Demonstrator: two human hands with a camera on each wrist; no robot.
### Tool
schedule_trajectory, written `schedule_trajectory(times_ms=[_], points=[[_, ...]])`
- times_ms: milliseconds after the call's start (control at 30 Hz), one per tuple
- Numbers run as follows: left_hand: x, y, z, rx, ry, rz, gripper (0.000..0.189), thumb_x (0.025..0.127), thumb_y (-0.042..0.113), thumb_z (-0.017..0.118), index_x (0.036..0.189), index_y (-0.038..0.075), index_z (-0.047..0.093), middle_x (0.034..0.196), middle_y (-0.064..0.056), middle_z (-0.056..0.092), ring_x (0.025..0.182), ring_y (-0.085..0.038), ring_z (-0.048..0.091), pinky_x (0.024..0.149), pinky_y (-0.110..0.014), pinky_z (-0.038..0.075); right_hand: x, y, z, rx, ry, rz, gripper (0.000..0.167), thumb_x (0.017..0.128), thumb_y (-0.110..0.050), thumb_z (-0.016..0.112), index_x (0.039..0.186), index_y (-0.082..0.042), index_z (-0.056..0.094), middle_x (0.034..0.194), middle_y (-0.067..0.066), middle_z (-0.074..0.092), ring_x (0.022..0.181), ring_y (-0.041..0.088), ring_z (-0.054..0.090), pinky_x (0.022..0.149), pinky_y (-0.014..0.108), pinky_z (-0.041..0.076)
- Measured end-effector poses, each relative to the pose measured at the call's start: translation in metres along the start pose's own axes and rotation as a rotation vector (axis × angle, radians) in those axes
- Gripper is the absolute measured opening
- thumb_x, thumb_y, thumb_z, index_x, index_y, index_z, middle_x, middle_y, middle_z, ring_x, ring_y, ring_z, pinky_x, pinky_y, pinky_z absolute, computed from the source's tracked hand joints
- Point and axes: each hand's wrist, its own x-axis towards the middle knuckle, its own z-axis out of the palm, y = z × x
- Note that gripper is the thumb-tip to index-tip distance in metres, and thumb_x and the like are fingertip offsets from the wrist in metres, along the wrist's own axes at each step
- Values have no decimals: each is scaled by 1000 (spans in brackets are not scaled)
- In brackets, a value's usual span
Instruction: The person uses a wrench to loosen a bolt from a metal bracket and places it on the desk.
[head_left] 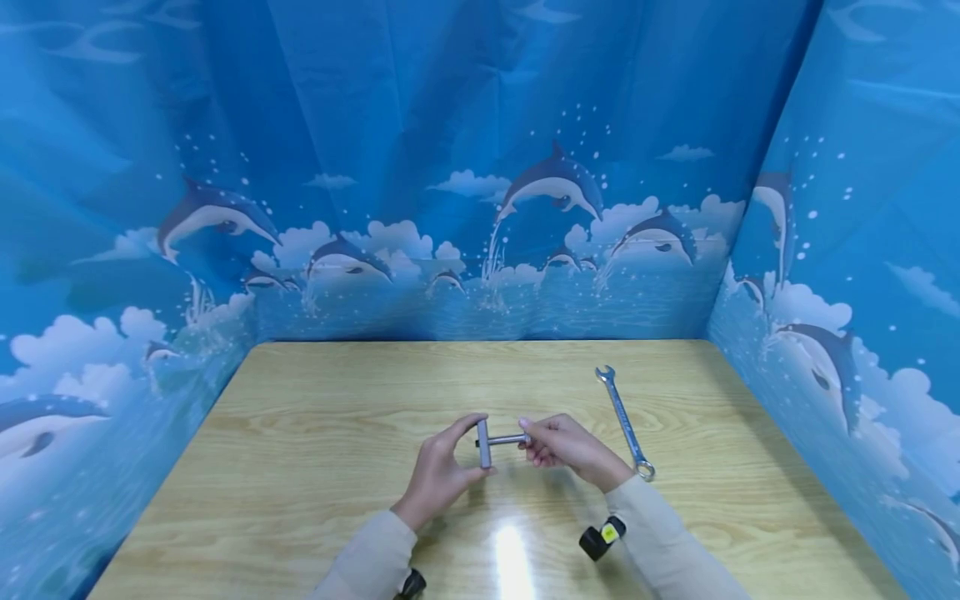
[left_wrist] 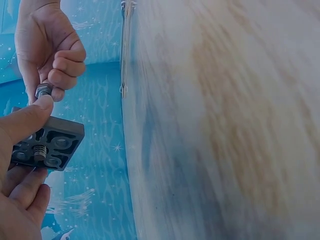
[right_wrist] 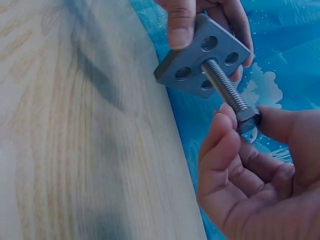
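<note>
My left hand (head_left: 442, 471) grips a square grey metal plate (right_wrist: 187, 70) by its edges, thumb on one side and fingers on the other. Round holes surround the plate's middle, where a threaded hex bolt (right_wrist: 225, 86) passes through. The bolt's tip pokes out of the ribbed far face, as the left wrist view shows. With thumb and fingertips, my right hand (head_left: 566, 448) pinches the bolt at its hex head (right_wrist: 247, 120). Most of the shank shows between head and plate. Both hands hold the pieces above the wooden table (head_left: 337, 392).
A combination wrench (head_left: 625, 423) lies on the table to the right, its open end away from me and its ring end close to my right forearm. Blue dolphin-print curtains (head_left: 450, 167) stand along the table's back and sides.
</note>
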Motion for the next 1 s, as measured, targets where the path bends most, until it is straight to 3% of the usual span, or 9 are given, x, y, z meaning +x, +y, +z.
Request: schedule_trajectory(times_ms=[133,333,600,800,1000], points=[[0,-1,0,8,-3,15,76,59,8,90,128,11,58,126,-6,63,116,-23,60,99,-33,50,-2,-3,-2,-18,29,-28,43,95,-34,60,99,9,65,77,5,65,68,12,60,69,31,58],[0,-2,0,0,-3,21,76,59,8,90,128,12,58,125,-5,64,116,-23,60,100,-33,50,-5,-3,-3,-66,84,-66,34,86,-19,71,113,1,65,103,12,64,90,20,63,89,41,55],[1,-1,-1,-14,-15,-27,77,59,10,90,129,12,57,128,-7,62,120,-25,58,101,-36,49,-4,-3,5,-119,186,-125,28,79,-8,77,105,-2,69,97,7,66,84,17,61,76,31,57],[1,0,-3,-21,-24,-48,76,60,10,90,129,10,57,129,-7,61,120,-25,58,101,-36,49,-11,-13,8,-164,181,-195,25,81,-1,73,104,5,67,95,12,66,82,16,60,71,27,56],[1,1,-3,-21,-28,-59,76,61,10,89,130,10,57,129,-7,61,120,-25,57,102,-36,48,-4,-2,4,-122,147,-178,35,82,-10,74,114,2,64,104,11,66,90,18,62,79,29,58]])
